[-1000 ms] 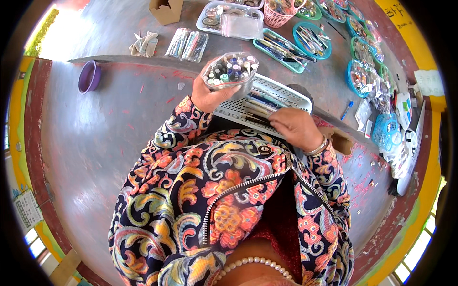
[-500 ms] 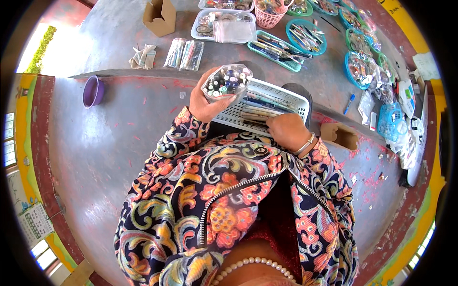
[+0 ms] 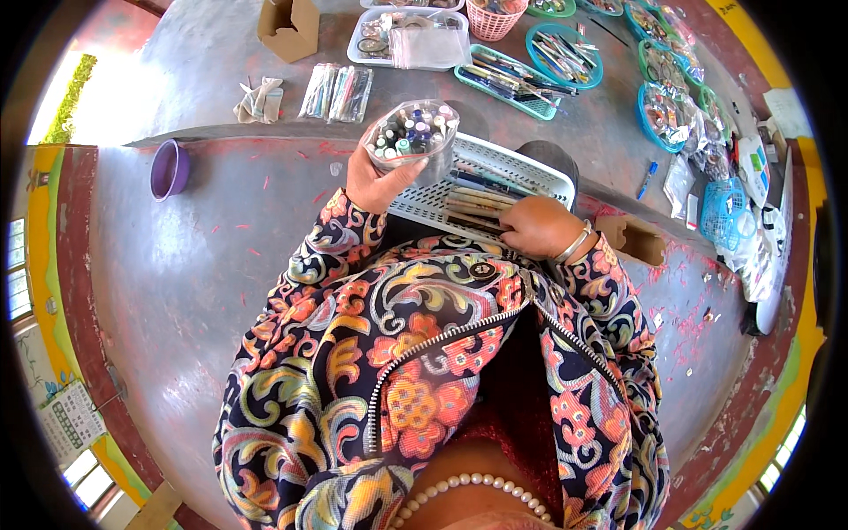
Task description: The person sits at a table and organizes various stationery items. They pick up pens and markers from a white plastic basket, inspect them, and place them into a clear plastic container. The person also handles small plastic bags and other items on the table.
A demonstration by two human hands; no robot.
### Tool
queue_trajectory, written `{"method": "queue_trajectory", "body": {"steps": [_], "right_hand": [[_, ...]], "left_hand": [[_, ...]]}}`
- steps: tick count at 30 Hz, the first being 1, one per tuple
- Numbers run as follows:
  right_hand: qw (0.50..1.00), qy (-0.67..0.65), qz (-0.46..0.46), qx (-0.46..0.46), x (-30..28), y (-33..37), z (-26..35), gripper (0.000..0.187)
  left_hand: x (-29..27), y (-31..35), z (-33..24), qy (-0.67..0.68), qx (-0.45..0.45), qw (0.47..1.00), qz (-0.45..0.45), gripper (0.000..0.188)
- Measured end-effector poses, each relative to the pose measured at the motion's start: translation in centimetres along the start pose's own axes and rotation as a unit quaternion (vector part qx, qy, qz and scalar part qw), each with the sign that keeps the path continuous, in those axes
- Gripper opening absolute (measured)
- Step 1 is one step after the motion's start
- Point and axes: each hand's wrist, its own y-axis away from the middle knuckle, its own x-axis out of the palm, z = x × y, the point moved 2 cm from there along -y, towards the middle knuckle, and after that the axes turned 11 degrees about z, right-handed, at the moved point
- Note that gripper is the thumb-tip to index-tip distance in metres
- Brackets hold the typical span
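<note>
My left hand (image 3: pixel 385 181) is wrapped round a clear plastic container (image 3: pixel 399 164) packed with upright pens (image 3: pixel 419 132), their white, black, blue and teal ends facing up. It is held above the left end of a white slatted basket (image 3: pixel 555 182) on my lap. Inside the basket lie several long pens (image 3: pixel 477 201), some beige and some dark. My right hand (image 3: pixel 543 226), with a bangle at the wrist, reaches over the basket's near right side. Its fingers are curled at the ends of the beige pens, and the fingertips are partly hidden.
On the ledge ahead stand a green tray of pens (image 3: pixel 503 81), a blue round basket of pens (image 3: pixel 564 55), a white tray (image 3: pixel 360 49), bagged pens (image 3: pixel 336 93), a cloth (image 3: pixel 259 100) and a cardboard box (image 3: pixel 288 31). A purple bucket (image 3: pixel 170 170) is left; another cardboard box (image 3: pixel 632 240) is right.
My left hand and the pen container have shifted slightly left and down. My right hand has moved slightly right along the pens in the basket. The view has tilted a little.
</note>
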Motion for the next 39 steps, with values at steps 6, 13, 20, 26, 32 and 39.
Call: {"method": "queue_trajectory", "body": {"steps": [6,13,20,26,32,39], "right_hand": [[0.934,-0.294,-0.155,-0.135,-2.1,2.4,-0.7,0.013],[0.691,-0.693,-0.128,-0.159,-0.5,3.9,-2.1,0.009],[0.634,-0.716,-0.157,-0.245,-0.2,3.8,-2.1,0.014],[0.507,-0.793,-0.194,-0.277,0.2,3.1,-2.4,0.029],[0.398,-0.840,-0.256,-0.264,0.5,2.6,-2.6,0.045],[0.392,-0.845,-0.259,-0.254,1.0,2.7,-3.0,0.033]], "left_hand": [[-0.1,0.0,0.3,-0.004,0.007,1.000,-0.012,0.056],[0.5,0.0,-0.5,-0.022,0.012,0.999,-0.031,0.042],[0.4,-0.1,-0.2,-0.040,0.006,0.999,-0.030,0.041],[0.4,-0.1,-0.3,-0.021,0.023,0.999,-0.012,0.046],[0.2,-0.2,0.1,-0.038,0.025,0.999,-0.006,0.045],[0.0,-0.1,0.3,-0.033,0.042,0.999,-0.009,0.046]]}}
